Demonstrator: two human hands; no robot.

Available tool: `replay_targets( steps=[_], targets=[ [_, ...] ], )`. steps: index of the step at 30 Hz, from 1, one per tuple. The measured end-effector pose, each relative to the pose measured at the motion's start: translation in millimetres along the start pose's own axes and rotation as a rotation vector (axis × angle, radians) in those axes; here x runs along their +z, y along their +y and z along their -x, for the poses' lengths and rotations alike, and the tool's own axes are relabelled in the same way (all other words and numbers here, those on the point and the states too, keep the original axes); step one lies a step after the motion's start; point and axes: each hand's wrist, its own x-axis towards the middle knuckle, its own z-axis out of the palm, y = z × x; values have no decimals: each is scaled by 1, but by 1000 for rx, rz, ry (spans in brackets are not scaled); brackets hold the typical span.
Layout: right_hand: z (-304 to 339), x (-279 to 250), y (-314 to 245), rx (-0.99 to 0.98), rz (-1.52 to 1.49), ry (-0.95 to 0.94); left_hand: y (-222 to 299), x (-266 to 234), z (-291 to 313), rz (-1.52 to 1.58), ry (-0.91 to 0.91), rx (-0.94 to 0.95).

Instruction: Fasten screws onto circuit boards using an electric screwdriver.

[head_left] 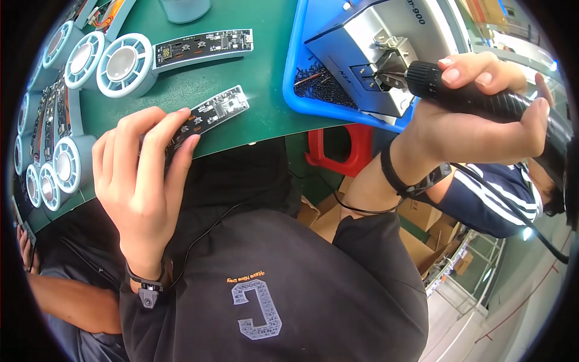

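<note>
One circuit board (224,110) is pinched in the left grip (140,174); the right grip (467,131) clasps a black screwdriver (471,98).

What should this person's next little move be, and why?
Perhaps bring the driver from the machine toward the board: the right hand holds the driver with its front end at the machine's metal fittings, while the left hand holds the board.
</note>
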Motion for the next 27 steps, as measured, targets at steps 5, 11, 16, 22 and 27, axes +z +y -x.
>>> replay_targets(
  steps=[5,11,16,22,27],
  targets=[
    [3,4,-12,114,-135,-25,-4,-2,1,52,-17,-20],
    [14,24,-47,304,-374,-85,-13,-10,8,159,-70,-121],
    [49,56,-79,211,-720,-22,-23,-6,13,210,-43,-109],
    [58,74,-71,226,-678,-215,-29,-4,18,200,-28,-83],
    [64,85,-60,229,-630,-382,-32,-3,19,206,-3,-83]
  ],
)
